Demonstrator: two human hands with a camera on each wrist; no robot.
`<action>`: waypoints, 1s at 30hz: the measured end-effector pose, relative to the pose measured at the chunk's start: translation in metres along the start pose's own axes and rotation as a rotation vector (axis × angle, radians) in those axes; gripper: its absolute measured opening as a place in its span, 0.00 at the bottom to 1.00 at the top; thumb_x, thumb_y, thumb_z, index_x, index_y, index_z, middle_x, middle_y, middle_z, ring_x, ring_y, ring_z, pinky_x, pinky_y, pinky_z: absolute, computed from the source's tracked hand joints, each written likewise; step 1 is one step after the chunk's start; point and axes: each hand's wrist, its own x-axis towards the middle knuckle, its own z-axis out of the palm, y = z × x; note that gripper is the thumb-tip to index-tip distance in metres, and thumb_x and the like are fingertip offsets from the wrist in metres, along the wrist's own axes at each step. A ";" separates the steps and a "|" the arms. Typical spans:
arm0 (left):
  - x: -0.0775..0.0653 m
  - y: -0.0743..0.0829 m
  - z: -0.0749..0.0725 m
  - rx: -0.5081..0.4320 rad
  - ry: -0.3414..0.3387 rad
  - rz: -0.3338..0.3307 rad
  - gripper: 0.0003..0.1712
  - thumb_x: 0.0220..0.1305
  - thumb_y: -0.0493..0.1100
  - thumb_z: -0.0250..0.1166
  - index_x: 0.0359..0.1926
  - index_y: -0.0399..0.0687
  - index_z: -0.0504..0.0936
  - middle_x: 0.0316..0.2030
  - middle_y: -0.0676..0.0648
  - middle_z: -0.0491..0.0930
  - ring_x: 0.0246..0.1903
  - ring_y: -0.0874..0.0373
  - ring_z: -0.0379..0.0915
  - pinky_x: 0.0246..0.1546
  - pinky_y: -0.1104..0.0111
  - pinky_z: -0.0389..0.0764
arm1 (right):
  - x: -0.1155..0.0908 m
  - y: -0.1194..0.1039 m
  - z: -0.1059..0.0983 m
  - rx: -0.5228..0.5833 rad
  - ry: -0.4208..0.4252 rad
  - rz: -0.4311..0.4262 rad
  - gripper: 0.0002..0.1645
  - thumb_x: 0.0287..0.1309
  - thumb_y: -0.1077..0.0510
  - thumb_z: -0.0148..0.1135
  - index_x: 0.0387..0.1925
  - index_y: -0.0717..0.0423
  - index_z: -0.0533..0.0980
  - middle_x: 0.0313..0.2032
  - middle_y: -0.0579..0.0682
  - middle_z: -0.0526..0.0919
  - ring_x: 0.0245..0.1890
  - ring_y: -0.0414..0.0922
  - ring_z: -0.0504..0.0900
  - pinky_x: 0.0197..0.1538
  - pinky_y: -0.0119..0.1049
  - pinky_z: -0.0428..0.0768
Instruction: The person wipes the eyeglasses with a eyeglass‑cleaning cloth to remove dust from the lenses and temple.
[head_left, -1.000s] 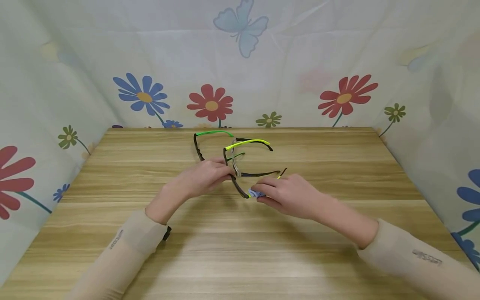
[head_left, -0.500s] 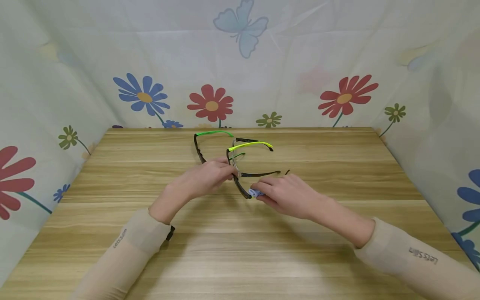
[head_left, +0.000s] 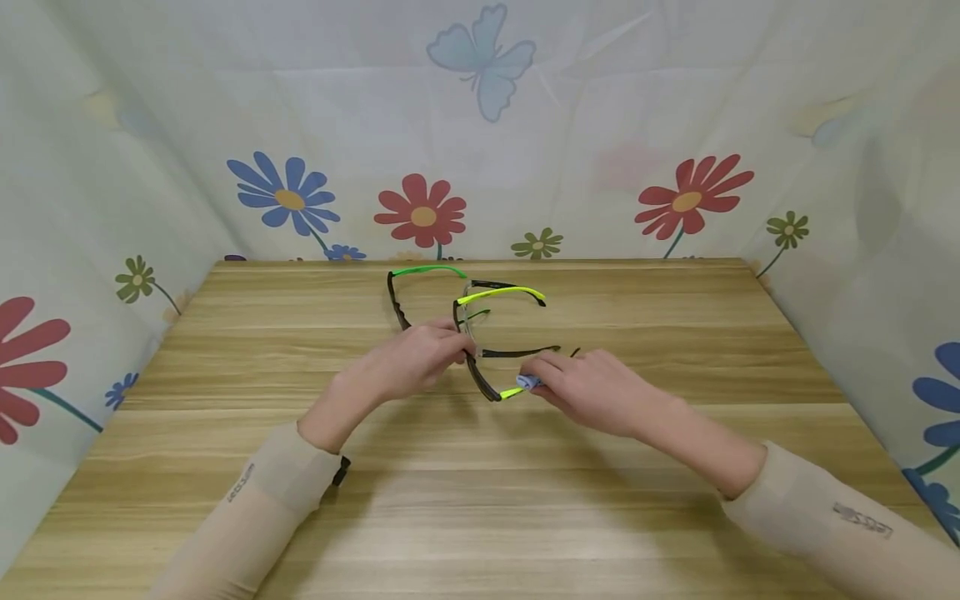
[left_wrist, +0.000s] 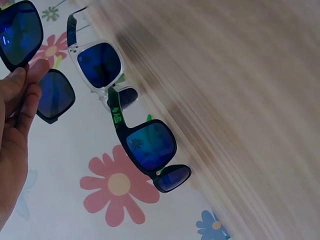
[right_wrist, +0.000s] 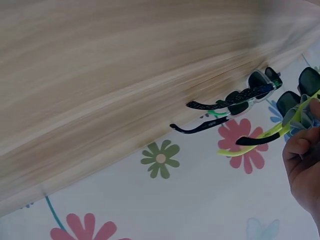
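My left hand pinches a pair of black-framed sunglasses with yellow temples at the bridge, raised above the table. Their blue mirrored lenses show on both sides of the fingers in the left wrist view. With the right hand I grip a folded light-blue cloth around the near yellow temple. The temple's dark tip pokes out past my knuckles, while its middle is hidden by the hand. In the right wrist view the cloth bunches between thumb and fingers against the temple.
Behind the held pair, clear-framed sunglasses with dark temples stand on the wooden table. Farther left are black sunglasses with green temples, partly hidden by my left hand. A flower-printed curtain borders the table at the back and sides.
The right hand and cloth have slid rightward along the near temple, baring its yellow part by the hinge. The held sunglasses have shifted slightly right with my left hand.
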 end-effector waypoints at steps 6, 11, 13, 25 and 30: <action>-0.002 -0.003 0.000 -0.010 0.022 0.019 0.11 0.65 0.27 0.69 0.46 0.39 0.84 0.42 0.48 0.86 0.43 0.57 0.80 0.45 0.70 0.82 | -0.011 0.014 0.002 0.008 0.014 0.034 0.18 0.60 0.59 0.75 0.49 0.58 0.78 0.37 0.46 0.81 0.13 0.36 0.59 0.16 0.28 0.61; -0.003 -0.005 0.000 -0.025 0.034 0.031 0.09 0.65 0.27 0.69 0.45 0.38 0.84 0.41 0.47 0.85 0.42 0.57 0.80 0.43 0.71 0.82 | -0.020 0.026 0.003 0.019 0.043 0.064 0.19 0.58 0.61 0.76 0.49 0.57 0.78 0.39 0.45 0.83 0.13 0.36 0.63 0.17 0.29 0.66; -0.004 -0.006 0.000 -0.031 0.040 0.039 0.08 0.66 0.27 0.68 0.45 0.37 0.84 0.41 0.47 0.85 0.42 0.57 0.80 0.43 0.70 0.83 | -0.022 0.031 0.003 0.017 0.051 0.070 0.21 0.57 0.61 0.76 0.50 0.57 0.78 0.40 0.45 0.83 0.14 0.37 0.68 0.18 0.30 0.70; -0.006 -0.005 -0.001 -0.030 -0.036 0.018 0.11 0.68 0.28 0.67 0.48 0.41 0.84 0.43 0.49 0.86 0.45 0.57 0.78 0.47 0.68 0.82 | -0.033 0.066 -0.008 0.106 0.049 0.259 0.16 0.63 0.63 0.71 0.50 0.65 0.79 0.41 0.55 0.86 0.34 0.48 0.87 0.38 0.46 0.86; -0.003 0.000 0.000 -0.026 -0.063 0.034 0.12 0.68 0.28 0.66 0.50 0.41 0.84 0.43 0.48 0.85 0.45 0.56 0.76 0.47 0.69 0.81 | -0.019 0.067 -0.012 0.138 0.063 0.320 0.19 0.65 0.58 0.71 0.53 0.64 0.79 0.43 0.56 0.87 0.38 0.50 0.88 0.42 0.49 0.86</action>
